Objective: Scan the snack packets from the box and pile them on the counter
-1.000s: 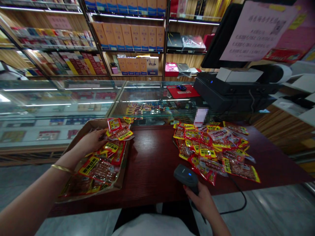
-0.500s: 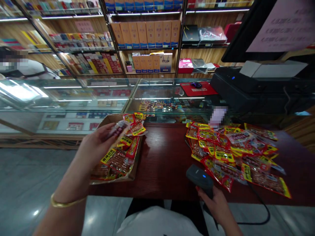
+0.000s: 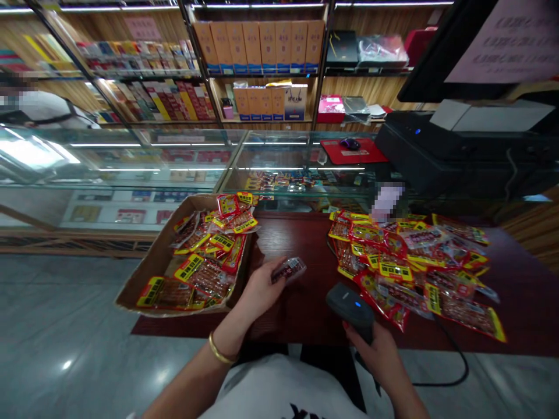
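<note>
Between the fingers of my left hand point(image 3: 262, 291) is a small clear snack packet point(image 3: 293, 267) with dark contents, over the middle of the dark wooden counter point(image 3: 288, 233). My right hand point(image 3: 379, 352) is wrapped round the handle of a barcode scanner point(image 3: 351, 305), whose head points towards the left. A cardboard box point(image 3: 151, 262) on the left holds several red and yellow snack packets point(image 3: 209, 273). To the right of the scanner lies a loose pile of similar snack packets point(image 3: 397, 270), some of them clear with dark contents.
The scanner's black cable point(image 3: 463, 355) loops at the right. Behind the counter is a glass display case point(image 3: 174, 145) with a red mouse pad point(image 3: 364, 152) on it. A monitor point(image 3: 437, 58) stands at the upper right. A person point(image 3: 56, 110) is at the far left.
My left hand has moved right with the clear packet, from above the box to over the counter. My right hand still holds the scanner in nearly the same spot.
</note>
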Tool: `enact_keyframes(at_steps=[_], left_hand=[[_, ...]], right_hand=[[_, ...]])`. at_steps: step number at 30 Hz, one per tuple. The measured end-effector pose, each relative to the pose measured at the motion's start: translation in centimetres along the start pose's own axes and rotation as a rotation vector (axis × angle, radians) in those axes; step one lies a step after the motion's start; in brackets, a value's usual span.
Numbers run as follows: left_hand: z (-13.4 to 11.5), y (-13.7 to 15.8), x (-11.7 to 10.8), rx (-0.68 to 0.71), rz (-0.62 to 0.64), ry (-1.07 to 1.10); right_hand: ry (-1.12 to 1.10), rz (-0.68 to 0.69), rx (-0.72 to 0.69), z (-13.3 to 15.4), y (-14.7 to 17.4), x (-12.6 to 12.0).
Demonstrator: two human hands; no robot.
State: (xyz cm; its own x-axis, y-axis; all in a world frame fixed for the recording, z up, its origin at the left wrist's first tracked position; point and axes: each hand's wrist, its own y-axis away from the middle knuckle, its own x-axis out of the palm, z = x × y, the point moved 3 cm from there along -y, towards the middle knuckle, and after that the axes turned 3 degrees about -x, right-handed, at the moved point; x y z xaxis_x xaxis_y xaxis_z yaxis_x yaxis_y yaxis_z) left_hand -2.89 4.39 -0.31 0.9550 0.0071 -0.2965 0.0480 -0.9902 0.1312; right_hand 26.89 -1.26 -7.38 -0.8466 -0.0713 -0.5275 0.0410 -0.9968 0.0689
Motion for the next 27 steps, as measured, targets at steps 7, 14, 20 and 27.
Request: enact_keyframes(at_steps=[7,14,20,27], left_hand=[[1.0,0.4,0.2,0.041,0.039,-0.304],[1.4,-0.2,-0.3,0.018,0.050,-0.183],[1.0,-0.4,-0.4,0.006,0.055,-0.207],[1.5,-0.8,0.5,-0.023,0.085,-0.088]], right_hand=[[0.128,0.041,-0.220,5.3,1.1,0.3],[0.161,0.025,-0.247,5.7,1.6,0.0],[0.168,-0.004,-0.216,5.2,1.4,-0.6],[0.123,0.011,-0.191,5.4,1.3,-0.6]])
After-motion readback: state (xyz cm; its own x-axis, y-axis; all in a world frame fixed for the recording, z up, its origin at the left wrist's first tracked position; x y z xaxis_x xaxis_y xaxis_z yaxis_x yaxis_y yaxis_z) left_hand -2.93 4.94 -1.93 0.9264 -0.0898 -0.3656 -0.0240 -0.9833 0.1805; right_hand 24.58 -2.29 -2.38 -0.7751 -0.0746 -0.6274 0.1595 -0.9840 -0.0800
